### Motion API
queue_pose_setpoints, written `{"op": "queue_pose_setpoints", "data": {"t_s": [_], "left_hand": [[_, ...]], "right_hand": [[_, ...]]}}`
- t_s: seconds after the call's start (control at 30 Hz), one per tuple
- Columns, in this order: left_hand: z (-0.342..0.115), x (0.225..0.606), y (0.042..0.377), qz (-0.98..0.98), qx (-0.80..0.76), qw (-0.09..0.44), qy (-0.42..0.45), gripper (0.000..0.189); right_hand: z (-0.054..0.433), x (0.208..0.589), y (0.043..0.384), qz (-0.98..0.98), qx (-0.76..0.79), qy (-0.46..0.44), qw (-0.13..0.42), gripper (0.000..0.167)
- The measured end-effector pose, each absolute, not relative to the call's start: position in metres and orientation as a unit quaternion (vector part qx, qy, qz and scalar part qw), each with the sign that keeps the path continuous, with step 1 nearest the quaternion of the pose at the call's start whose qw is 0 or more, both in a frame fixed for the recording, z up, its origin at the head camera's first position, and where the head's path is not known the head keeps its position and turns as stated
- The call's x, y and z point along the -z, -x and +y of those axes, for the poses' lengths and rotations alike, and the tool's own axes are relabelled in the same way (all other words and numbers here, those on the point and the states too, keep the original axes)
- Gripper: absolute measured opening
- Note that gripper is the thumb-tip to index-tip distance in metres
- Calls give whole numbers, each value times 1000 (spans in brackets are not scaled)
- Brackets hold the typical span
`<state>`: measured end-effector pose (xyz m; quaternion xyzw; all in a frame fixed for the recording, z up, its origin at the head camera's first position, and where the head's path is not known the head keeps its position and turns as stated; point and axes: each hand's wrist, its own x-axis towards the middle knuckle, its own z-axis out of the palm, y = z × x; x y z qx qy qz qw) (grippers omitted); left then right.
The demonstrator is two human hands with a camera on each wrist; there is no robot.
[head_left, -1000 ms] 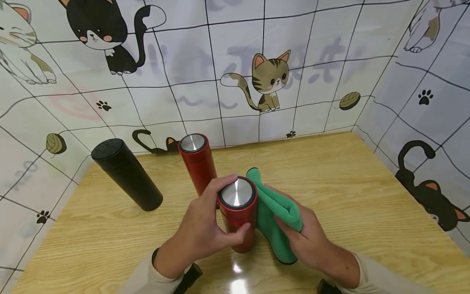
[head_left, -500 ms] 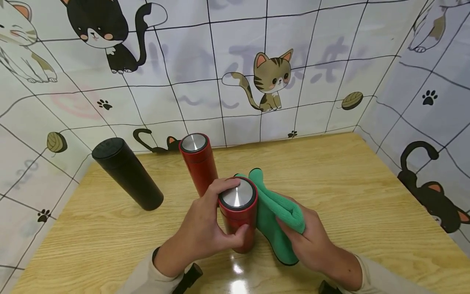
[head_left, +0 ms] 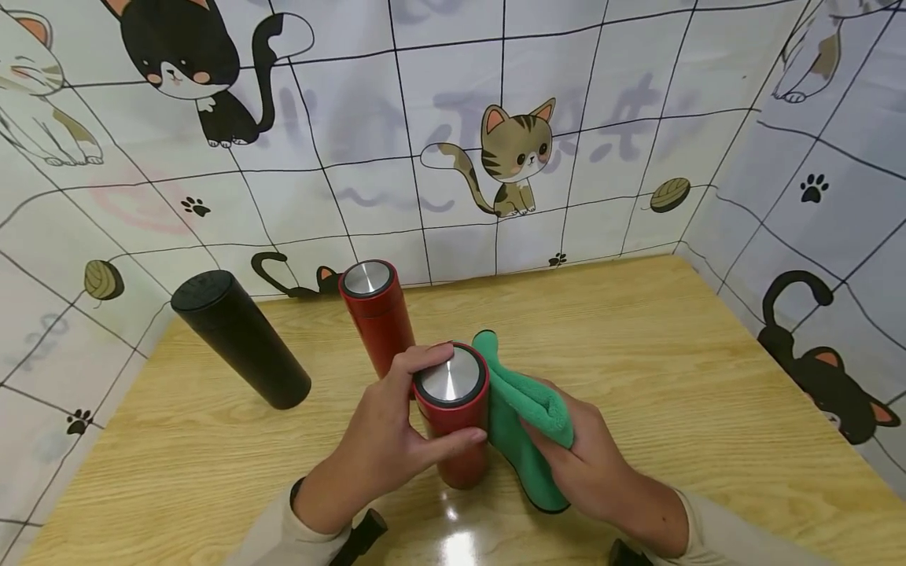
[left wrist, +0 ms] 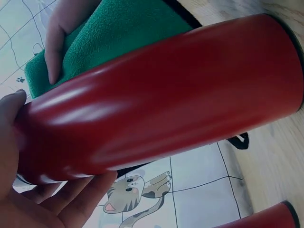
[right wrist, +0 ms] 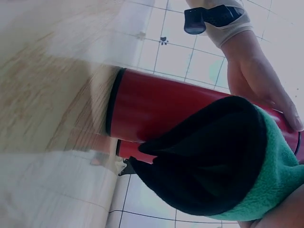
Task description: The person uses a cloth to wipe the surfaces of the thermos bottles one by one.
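Observation:
A red thermos bottle [head_left: 453,424] with a shiny steel lid stands upright near the front middle of the table. My left hand [head_left: 392,432] grips it round the upper part, thumb at the near side and a fingertip over the lid's edge. Close against its right side, my right hand [head_left: 583,456] holds a folded green cloth [head_left: 531,409] with dark edging. In the left wrist view the cloth [left wrist: 114,42] lies behind the bottle [left wrist: 166,95]. The right wrist view shows the dark open fold of the cloth [right wrist: 209,156] beside the bottle [right wrist: 161,102].
A second red thermos bottle [head_left: 378,322] stands just behind the held one. Farther left is a black bottle [head_left: 244,342], upright. The wooden table [head_left: 679,377] ends at a white cloth wall [head_left: 616,157] printed with cats and grid lines.
The view has shifted slightly. Both hands keep their hold, and the cloth stays against the bottle's right side with only slight movement.

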<state>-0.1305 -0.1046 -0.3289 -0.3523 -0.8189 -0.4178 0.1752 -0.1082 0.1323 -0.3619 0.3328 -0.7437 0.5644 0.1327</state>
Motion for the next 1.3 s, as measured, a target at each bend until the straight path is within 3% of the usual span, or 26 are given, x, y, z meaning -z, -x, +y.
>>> {"op": "queue_pose_setpoints", "data": {"t_s": [0.2,0.43,0.63,0.87,1.13,1.3], "left_hand": [[-108,322,129,-816,418,165,364,81],[-113,318,125,-837,387,185,338,76],[-112,318,124,-842,373,189,343,78],[-113,321,123,-839,352,211,357,76],[-113,324,123,-839,347,209,364,67],[-113,324,122,-839,356,200,361,69]], "right_hand": [[133,364,109,-731,-564,-350,159,55],[133,362,110,-779,-538,-304,103,50],[135,361,108,-758,-550,-317,147,52],[134,358,108,-784,-532,-305,94,49],[136,355,105,-751,-550,-332,155,52],[135,356,106,-759,-549,-325,126,52]]}}
